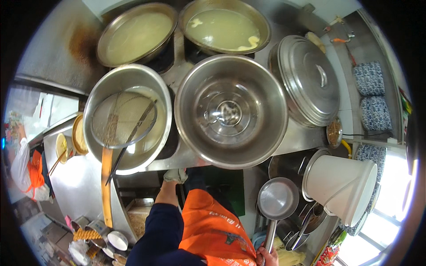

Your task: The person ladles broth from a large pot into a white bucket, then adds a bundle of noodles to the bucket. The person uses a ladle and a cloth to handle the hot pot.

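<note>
My left hand [170,183] is at the stove's front edge, mostly hidden by a greyish cloth [178,175] bunched in it. At the lower right, my right hand [268,255] grips the handle of a steel dipper [279,199], its round bowl pointing away from me. A wide steel basin [233,146] stands before me with a little clear liquid. Left of it, a steel pot [128,169] of cloudy liquid bears a wire-mesh strainer [124,119] with a wooden handle and long dark chopsticks [131,136].
Behind stand two wide pans [138,36] [221,30] of cloudy yellowish liquid. A lidded steel pot [309,79] is at right, above a white bucket [339,186]. Bowls [118,240] stand at lower left. Another person [35,173] in an orange apron is at far left.
</note>
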A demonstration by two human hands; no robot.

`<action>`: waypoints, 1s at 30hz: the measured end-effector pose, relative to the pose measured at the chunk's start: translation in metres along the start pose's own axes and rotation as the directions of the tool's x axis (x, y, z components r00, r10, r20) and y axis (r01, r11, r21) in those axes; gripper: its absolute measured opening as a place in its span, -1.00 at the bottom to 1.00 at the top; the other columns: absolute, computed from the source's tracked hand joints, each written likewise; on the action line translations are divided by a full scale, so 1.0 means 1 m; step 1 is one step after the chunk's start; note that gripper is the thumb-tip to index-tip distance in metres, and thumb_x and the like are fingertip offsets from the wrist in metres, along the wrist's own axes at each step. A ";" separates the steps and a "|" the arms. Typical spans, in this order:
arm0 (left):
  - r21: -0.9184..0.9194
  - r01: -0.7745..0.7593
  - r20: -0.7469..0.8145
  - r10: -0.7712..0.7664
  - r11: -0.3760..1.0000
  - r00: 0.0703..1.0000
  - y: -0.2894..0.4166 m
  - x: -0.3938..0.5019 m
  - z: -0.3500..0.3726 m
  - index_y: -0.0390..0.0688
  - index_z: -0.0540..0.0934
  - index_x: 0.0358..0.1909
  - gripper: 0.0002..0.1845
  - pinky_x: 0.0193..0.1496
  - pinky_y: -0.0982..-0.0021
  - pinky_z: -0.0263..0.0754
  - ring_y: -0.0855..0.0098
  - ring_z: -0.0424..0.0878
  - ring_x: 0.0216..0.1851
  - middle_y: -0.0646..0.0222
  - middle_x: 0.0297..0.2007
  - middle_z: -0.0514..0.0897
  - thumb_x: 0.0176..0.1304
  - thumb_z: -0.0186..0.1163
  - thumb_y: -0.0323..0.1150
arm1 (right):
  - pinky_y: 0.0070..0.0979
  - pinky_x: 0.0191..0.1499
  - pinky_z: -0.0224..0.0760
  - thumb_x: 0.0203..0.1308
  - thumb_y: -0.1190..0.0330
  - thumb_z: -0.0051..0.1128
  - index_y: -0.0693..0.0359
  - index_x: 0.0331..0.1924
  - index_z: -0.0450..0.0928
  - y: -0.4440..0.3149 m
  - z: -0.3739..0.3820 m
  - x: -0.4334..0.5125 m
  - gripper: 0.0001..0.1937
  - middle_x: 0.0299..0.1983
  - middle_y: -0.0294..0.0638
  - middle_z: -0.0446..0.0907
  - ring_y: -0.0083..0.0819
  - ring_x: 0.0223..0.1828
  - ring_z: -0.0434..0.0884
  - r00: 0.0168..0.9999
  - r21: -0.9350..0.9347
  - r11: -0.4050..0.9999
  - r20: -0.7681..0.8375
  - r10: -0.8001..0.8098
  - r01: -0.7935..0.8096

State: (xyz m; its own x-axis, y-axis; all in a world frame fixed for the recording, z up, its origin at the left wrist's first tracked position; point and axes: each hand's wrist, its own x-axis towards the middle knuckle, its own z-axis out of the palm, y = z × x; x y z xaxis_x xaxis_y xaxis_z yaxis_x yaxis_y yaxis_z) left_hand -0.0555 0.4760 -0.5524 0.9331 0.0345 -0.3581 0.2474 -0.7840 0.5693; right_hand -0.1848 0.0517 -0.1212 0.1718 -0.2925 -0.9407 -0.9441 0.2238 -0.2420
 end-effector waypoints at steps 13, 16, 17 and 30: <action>-0.157 0.059 0.330 -0.004 0.986 0.944 -0.023 0.011 0.022 -0.05 0.58 -0.05 -0.61 0.03 0.16 0.52 0.21 0.65 -0.11 0.29 -0.05 0.68 0.07 0.30 -0.15 | -0.62 -0.74 0.12 0.43 0.31 0.14 0.13 -0.23 0.53 0.002 0.008 0.019 -0.89 -0.62 -0.39 0.42 -0.60 -0.73 0.34 0.993 -0.016 0.995 0.074 -0.093 0.094; 0.158 -0.235 0.026 0.234 0.959 0.972 -0.036 0.017 0.051 -0.06 0.61 0.12 -0.41 0.27 0.10 0.44 0.01 0.57 0.18 0.12 0.09 0.67 -0.03 0.31 -0.13 | -0.63 -0.74 0.09 0.43 0.31 0.14 0.13 -0.22 0.52 0.006 0.006 0.020 -0.88 -0.63 -0.40 0.40 -0.62 -0.74 0.31 0.991 -0.018 0.993 0.071 -0.113 0.115; 0.100 -0.242 0.003 0.243 0.965 0.970 -0.044 0.018 0.059 -0.05 0.58 0.23 -0.38 0.40 0.08 0.33 0.01 0.46 0.34 0.11 0.26 0.57 0.07 0.29 -0.12 | -0.63 -0.75 0.09 0.43 0.31 0.14 0.13 -0.22 0.51 0.008 0.005 0.020 -0.88 -0.64 -0.40 0.39 -0.62 -0.75 0.30 0.990 -0.012 0.993 0.071 -0.120 0.121; 0.203 0.718 -0.479 -0.572 0.666 0.666 0.046 0.030 0.061 -0.11 0.61 -0.06 -0.69 -0.16 0.24 0.70 0.25 0.77 -0.21 0.20 -0.15 0.72 0.32 0.31 -0.13 | -0.60 -0.60 0.34 0.33 0.34 0.30 0.21 -0.11 0.45 -0.016 -0.003 -0.001 -0.77 -0.58 -0.30 0.54 -0.56 -0.63 0.52 0.970 0.037 0.987 0.183 -0.159 0.155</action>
State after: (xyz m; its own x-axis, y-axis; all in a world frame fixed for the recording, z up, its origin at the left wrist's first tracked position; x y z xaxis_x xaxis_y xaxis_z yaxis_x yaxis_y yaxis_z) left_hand -0.0322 0.4032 -0.5816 0.6050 0.7682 -0.2095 0.7816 -0.6232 -0.0282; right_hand -0.1706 0.0461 -0.1155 0.3682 -0.1488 -0.9178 -0.8951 0.2103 -0.3932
